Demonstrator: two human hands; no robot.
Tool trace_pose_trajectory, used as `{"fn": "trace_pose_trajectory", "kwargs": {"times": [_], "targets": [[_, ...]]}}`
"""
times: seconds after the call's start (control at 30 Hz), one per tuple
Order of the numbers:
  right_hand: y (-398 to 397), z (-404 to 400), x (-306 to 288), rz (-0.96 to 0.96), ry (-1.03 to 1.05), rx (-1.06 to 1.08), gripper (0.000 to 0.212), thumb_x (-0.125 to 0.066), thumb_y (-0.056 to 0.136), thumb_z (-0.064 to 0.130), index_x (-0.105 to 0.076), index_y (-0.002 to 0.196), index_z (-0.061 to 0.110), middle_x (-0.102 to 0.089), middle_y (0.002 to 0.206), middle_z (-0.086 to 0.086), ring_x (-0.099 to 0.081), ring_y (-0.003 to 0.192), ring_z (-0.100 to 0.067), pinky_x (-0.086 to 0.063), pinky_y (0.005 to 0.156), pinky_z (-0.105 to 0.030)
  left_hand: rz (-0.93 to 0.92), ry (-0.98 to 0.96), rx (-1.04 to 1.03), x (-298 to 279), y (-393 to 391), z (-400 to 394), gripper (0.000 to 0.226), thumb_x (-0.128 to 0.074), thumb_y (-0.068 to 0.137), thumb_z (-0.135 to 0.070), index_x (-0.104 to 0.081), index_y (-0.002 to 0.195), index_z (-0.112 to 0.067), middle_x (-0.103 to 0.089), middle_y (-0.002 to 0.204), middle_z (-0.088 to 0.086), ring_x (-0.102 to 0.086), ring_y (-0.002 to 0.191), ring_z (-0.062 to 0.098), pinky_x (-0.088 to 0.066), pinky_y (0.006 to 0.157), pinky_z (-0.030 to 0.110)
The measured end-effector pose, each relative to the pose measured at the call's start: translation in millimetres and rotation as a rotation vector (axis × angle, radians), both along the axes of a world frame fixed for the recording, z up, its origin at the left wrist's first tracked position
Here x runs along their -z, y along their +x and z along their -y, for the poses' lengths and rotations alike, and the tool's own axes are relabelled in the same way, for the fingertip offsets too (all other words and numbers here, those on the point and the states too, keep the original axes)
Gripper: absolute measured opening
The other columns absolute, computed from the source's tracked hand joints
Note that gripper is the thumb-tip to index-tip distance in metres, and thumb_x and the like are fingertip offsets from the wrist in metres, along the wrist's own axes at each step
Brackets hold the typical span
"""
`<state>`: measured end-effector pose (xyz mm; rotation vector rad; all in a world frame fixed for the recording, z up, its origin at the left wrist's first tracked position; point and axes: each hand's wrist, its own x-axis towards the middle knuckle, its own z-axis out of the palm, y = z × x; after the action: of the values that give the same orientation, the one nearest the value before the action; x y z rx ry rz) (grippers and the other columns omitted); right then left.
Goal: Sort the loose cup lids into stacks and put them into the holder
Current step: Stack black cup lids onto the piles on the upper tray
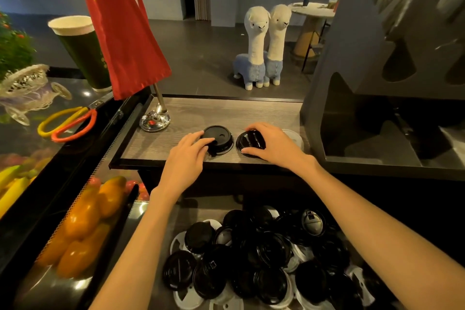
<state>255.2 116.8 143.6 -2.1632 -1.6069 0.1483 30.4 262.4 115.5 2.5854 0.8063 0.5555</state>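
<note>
two hands (187,152) (270,143), each on a black lid stack (219,139) (251,142)

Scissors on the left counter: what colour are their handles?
The scissors have one yellow handle loop and one orange-red loop, seen in the head view, the only one.

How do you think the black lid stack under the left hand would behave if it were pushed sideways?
The lid stack looks like thin plastic, so probably light and apt to slide on the smooth wooden shelf. Being low and wide, it seems unlikely to tip, though the upper lids might shift.
</note>
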Motion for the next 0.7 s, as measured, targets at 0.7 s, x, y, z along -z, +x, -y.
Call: {"fn": "trace_pose_trajectory", "kwargs": {"times": [0.7], "targets": [[-56.9, 205.7, 146.8, -0.425, -0.118, 0.284, 0.022, -0.077, 0.092, 0.022, -0.068, 0.112, 0.021, -0.070, 0.098, 0.012, -0.068, 0.087, -0.004, -0.056, 0.077, -0.022, 0.034, -0.544, 0.078, 116.1, -35.7, 179.1, 0.006, -0.062, 0.101, -0.023, -0.065, 0.106, -0.024, -0.068, 0.093, -0.006, -0.064, 0.081, 0.005, -0.054, 0.071, 0.026]]}}
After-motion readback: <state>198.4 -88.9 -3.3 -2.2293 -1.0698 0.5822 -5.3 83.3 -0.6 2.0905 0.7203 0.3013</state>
